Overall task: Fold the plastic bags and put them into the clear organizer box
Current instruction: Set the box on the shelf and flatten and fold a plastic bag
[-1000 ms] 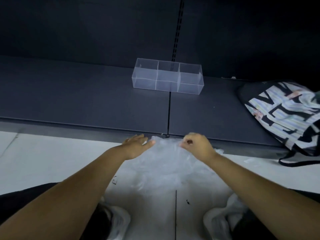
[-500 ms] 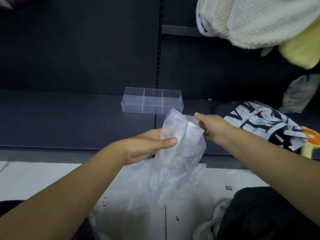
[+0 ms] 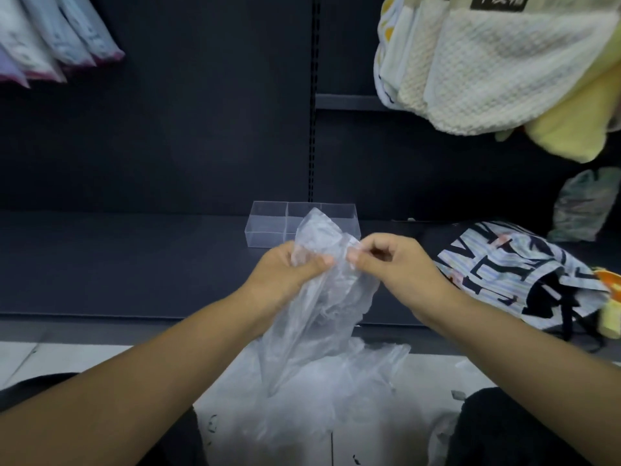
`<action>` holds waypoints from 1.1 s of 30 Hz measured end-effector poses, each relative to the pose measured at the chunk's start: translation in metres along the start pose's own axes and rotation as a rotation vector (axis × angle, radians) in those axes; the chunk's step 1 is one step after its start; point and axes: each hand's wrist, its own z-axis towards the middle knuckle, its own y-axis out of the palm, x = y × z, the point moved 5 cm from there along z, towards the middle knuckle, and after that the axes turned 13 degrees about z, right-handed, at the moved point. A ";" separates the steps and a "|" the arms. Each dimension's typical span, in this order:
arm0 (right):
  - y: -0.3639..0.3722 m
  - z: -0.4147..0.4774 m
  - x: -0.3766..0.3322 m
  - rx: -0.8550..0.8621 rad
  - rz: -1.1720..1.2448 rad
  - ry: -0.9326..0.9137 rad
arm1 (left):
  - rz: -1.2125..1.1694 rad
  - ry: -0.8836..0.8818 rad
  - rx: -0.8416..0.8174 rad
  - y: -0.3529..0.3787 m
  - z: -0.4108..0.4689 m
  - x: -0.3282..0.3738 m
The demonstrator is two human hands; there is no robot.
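The left hand [image 3: 285, 272] grips and the right hand [image 3: 398, 267] pinches the top of the plastic bag [image 3: 327, 297], now closer together than before. It hangs before the clear organizer box [image 3: 268, 223] on the far shelf [image 3: 134, 264], which runs wide leftward.

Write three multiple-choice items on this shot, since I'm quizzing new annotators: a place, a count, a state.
1. Where does the clear organizer box stand?
A) on the dark shelf
B) in the person's lap
C) hanging from a hook

2. How many hands pinch the lifted plastic bag?
A) none
B) one
C) two

3. What state is that bag in?
A) folded flat inside the box
B) crumpled and unfolded, hanging down
C) rolled into a tight ball

Answers:
1 A, the box rests on the shelf behind the bag.
2 C, the left hand and right hand each pinch its top.
3 B, it droops loosely below the hands.
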 end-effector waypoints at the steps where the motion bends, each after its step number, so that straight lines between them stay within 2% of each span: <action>1: 0.001 0.001 0.000 -0.015 0.023 0.001 | -0.014 0.005 0.001 0.000 0.001 0.001; 4: 0.006 0.003 -0.003 -0.122 0.014 0.016 | -0.044 0.015 -0.026 -0.005 0.004 0.008; 6: 0.006 0.005 -0.003 -0.127 0.028 0.039 | -0.053 0.009 -0.015 -0.010 0.006 0.012; 10: -0.023 0.012 0.002 0.128 0.106 0.087 | -0.142 -0.012 0.222 -0.040 0.016 0.004; 14: -0.049 0.017 0.012 0.333 0.199 0.144 | -0.117 -0.039 0.315 -0.053 0.019 -0.009; 18: -0.060 0.013 0.013 0.506 0.156 0.050 | 0.025 -0.108 0.406 -0.052 0.019 -0.020; 20: -0.064 0.009 0.009 0.532 0.103 -0.014 | 0.103 -0.188 0.472 -0.056 0.019 -0.028; 22: -0.061 0.006 0.004 0.479 0.027 -0.071 | 0.263 -0.225 0.528 -0.060 0.015 -0.029; 24: -0.048 0.003 0.000 0.376 -0.017 -0.108 | 0.412 -0.093 0.475 -0.054 0.013 -0.017; 26: -0.025 -0.001 -0.002 0.227 -0.024 -0.134 | 0.377 0.036 0.243 -0.031 0.011 0.000; 29: 0.007 -0.006 0.003 0.024 -0.040 -0.117 | 0.285 0.098 -0.110 0.009 0.008 0.012; 31: 0.010 -0.005 0.007 -0.017 -0.039 -0.079 | 0.226 0.077 -0.141 0.016 0.010 0.008; 33: 0.001 -0.001 0.013 -0.029 -0.045 0.008 | 0.155 0.021 -0.018 0.004 0.013 0.004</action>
